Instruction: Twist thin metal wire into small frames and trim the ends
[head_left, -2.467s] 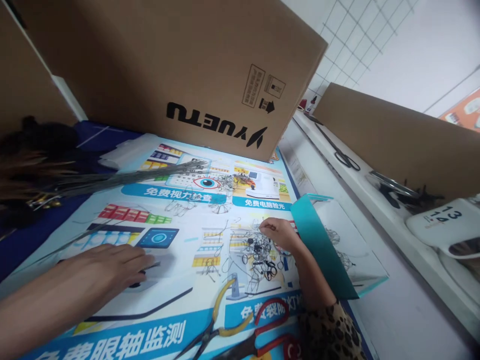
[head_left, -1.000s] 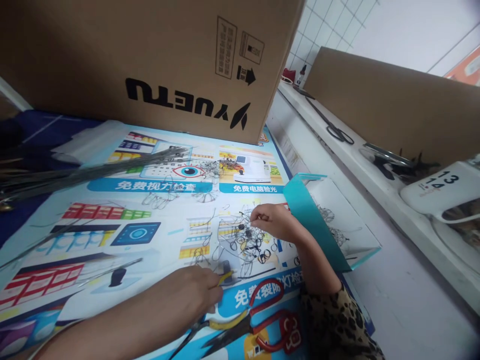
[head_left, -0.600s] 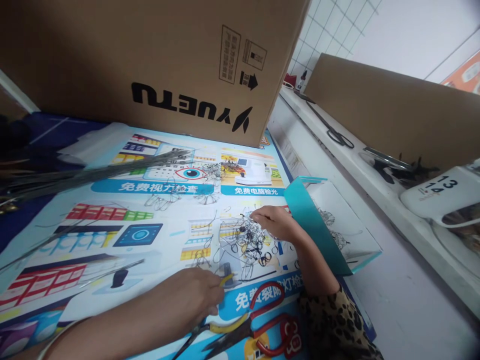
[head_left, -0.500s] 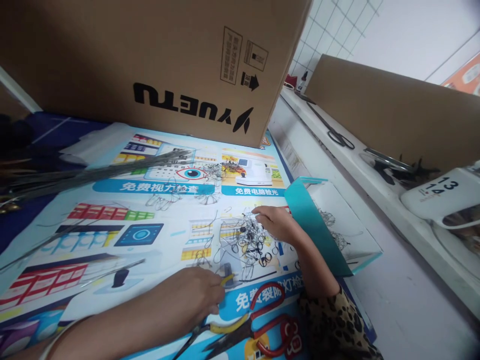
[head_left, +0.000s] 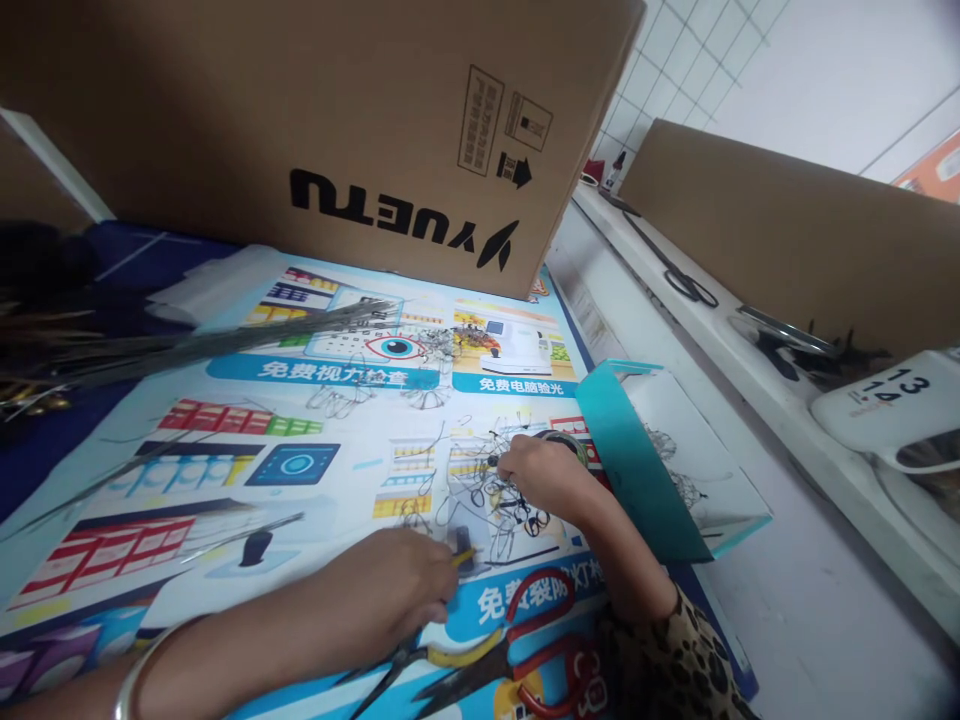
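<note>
A loose heap of thin bent wire pieces and small dark loops (head_left: 491, 500) lies on the printed sheet. My right hand (head_left: 547, 475) reaches into it from the right, fingertips pinched together at the heap's upper part; what they hold is too small to tell. My left hand (head_left: 405, 580) rests low on the sheet, left of the heap, its fingers curled around one yellow handle of a pair of pliers (head_left: 461, 655). Close by lie scissors with red handles (head_left: 547, 640). Behind my right hand shows part of a round, dark-rimmed thing (head_left: 566, 442).
A teal box (head_left: 637, 460) holding tangled wire pieces stands at the right. Finished-looking wire shapes (head_left: 424, 375) and a long bundle of wires (head_left: 300, 330) lie farther back. A large carton (head_left: 375, 110) blocks the rear; a ledge at right carries a white mug (head_left: 892, 410).
My right hand has moved slightly down and left, deeper into the wire heap, uncovering the round thing behind it. My left hand stays on the pliers. The camera view has shifted a little.
</note>
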